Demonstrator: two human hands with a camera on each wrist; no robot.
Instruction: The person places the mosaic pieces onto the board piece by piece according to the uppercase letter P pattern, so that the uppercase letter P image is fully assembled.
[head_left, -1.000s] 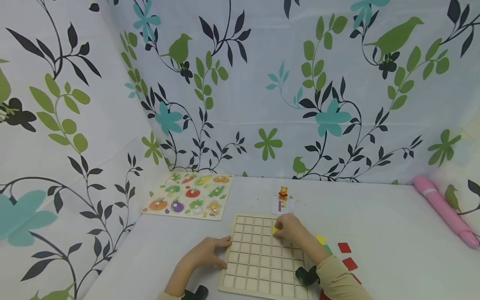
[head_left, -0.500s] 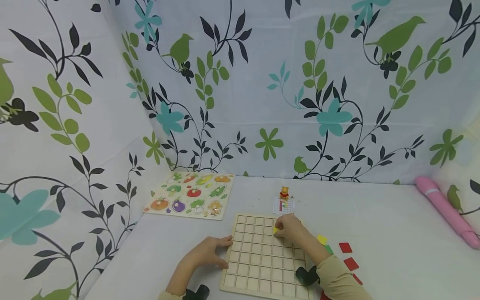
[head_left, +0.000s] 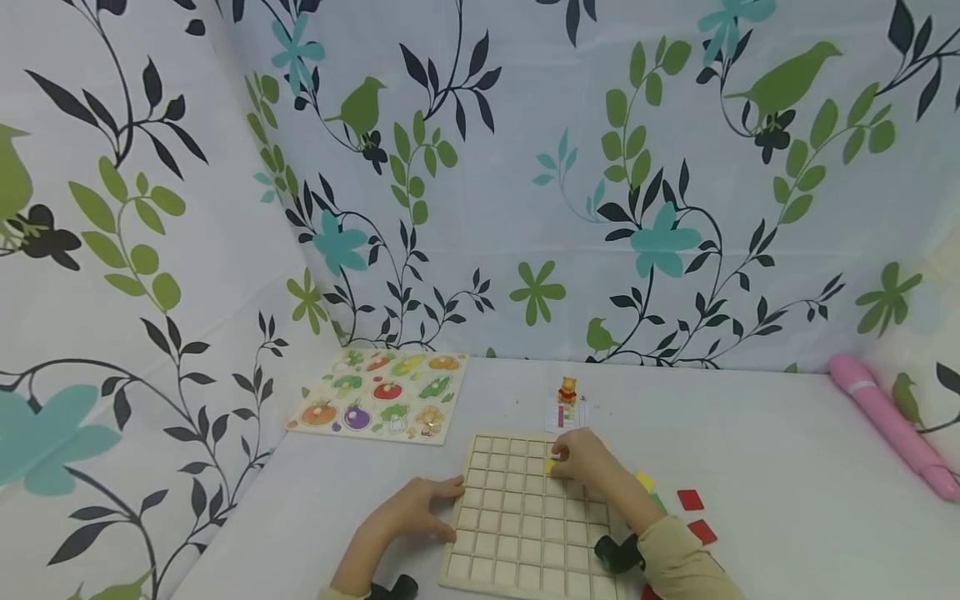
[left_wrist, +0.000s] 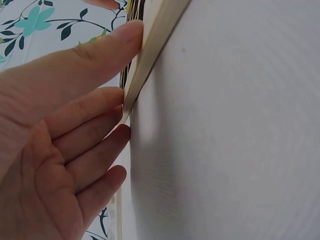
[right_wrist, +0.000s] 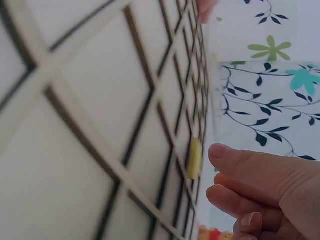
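Note:
A pale wooden grid board (head_left: 510,525) lies on the white table. One yellow square tile (head_left: 551,467) sits in a cell near its far right corner. Just off that tile is my right hand (head_left: 585,460); in the right wrist view, a gap separates its thumb and forefinger from the yellow tile (right_wrist: 194,159), and its other fingers bend loosely. At the board's left side, my left hand (head_left: 411,510) touches the rim. The left wrist view has its thumb on the board's edge (left_wrist: 150,55), with the fingers (left_wrist: 85,132) fairly straight alongside.
Loose red tiles (head_left: 702,532), a yellow tile (head_left: 645,481) and a green tile lie right of the board, partly behind the right arm. Beyond it are a small printed card (head_left: 557,419) and a bear figurine (head_left: 567,390). A vegetable puzzle (head_left: 386,392) lies back left; a pink tube-shaped object (head_left: 892,425) lies right.
My right thumb and fingers have come slightly away from the yellow tile, so more of it shows. The left hand has stayed at the board's edge.

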